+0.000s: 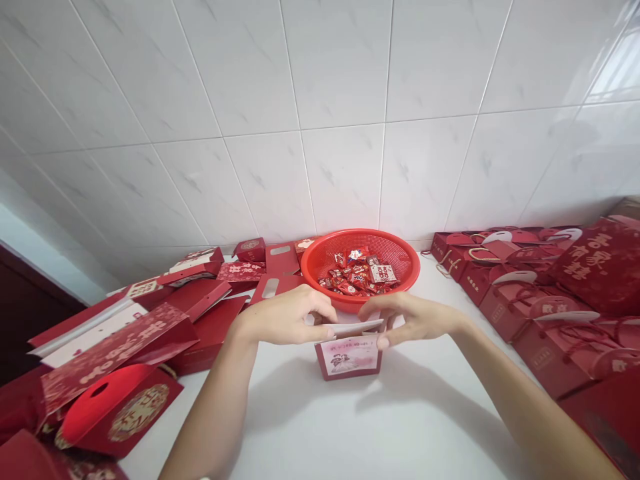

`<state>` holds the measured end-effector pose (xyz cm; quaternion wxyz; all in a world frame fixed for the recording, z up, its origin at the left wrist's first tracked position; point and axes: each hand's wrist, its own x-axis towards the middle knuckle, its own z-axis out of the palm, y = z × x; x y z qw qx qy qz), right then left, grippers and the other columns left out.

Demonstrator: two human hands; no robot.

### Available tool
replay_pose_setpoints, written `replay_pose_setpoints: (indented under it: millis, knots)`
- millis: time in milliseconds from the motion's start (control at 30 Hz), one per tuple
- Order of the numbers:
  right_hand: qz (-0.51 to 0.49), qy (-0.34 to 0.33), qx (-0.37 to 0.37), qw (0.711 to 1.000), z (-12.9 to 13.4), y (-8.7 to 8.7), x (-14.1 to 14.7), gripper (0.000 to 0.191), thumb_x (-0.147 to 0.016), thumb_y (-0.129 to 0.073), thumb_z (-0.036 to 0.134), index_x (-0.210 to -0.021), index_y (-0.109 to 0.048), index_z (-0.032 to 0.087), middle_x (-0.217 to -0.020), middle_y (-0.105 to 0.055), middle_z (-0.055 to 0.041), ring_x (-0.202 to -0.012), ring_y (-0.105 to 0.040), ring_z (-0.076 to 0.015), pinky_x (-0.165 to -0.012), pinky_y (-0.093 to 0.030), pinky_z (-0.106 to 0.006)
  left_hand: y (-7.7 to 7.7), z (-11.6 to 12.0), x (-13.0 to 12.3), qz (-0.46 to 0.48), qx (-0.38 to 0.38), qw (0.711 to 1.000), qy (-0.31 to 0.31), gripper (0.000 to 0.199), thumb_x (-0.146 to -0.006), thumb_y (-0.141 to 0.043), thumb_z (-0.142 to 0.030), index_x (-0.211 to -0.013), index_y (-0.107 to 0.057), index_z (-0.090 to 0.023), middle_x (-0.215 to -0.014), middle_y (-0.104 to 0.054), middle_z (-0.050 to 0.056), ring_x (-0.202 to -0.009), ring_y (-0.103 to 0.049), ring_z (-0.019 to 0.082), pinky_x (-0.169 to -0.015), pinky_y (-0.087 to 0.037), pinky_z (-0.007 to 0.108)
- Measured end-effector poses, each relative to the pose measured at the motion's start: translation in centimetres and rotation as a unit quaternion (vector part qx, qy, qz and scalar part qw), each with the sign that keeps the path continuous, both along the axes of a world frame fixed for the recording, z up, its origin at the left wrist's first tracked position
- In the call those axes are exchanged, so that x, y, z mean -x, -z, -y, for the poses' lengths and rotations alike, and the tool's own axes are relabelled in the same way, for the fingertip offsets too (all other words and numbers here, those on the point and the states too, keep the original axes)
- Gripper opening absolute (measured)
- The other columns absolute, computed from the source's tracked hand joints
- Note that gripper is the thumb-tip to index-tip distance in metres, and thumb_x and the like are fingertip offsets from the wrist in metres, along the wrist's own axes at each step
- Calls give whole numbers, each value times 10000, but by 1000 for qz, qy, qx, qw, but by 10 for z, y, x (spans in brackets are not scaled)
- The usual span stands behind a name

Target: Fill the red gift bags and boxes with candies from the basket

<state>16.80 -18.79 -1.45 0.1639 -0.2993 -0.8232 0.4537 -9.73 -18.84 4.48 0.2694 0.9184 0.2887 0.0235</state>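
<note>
A small red gift box (350, 358) with a pale printed front panel stands upright on the white table, its top unclosed. My left hand (293, 315) grips the upper left edge of the box between thumb and fingers. At the opposite top edge my right hand (413, 317) pinches the box, thumb on the front and fingers behind. What lies inside the box is hidden. Just behind it sits a red plastic basket (311, 272) holding red-wrapped sweets (356, 275) and a small white patterned packet (383, 274).
To the left lie many red boxes and flat cartons (120, 353) in a loose pile, with a round-topped red box (120, 410) nearest. Rows of red boxes with cord handles (525, 300) line the right side. A tiled wall (345, 167) closes off the back.
</note>
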Motion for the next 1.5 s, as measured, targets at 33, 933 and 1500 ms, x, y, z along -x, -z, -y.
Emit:
replay_pose_setpoints:
  millis: [33,933,1500]
  knots:
    - [10,13,-11,1000,2,-5,-2,510,-782,-747,489,-1159,-637,164,-1104,-688,-79,-801,-668,-153,-677,-532,-253,0,3,-1,-1,7,1000,4,183,-878,-589,-281,-847,-730,-168,-780,-698,18,-699,-600,131,-651,-439,226]
    - [77,26,-192,978,29,-20,24,304,-1008,-424,310,-805,-600,167,-702,-594,-4,-587,-464,-100,-531,-349,-215,-2,4,-1,-21,6,995,-97,455,-780,-662,-317,-1230,-645,-245,-1064,-716,30,-993,-655,228,-807,-490,276]
    - [252,217,-171,927,-105,-10,5,482,-766,-710,237,-1232,-619,157,-1267,-649,-145,-1139,-624,-280,-880,-505,-351,6,-9,2,-13,39,994,-101,429,-860,-625,-385,-1254,-635,-214,-1167,-721,56,-1036,-671,228,-854,-510,308]
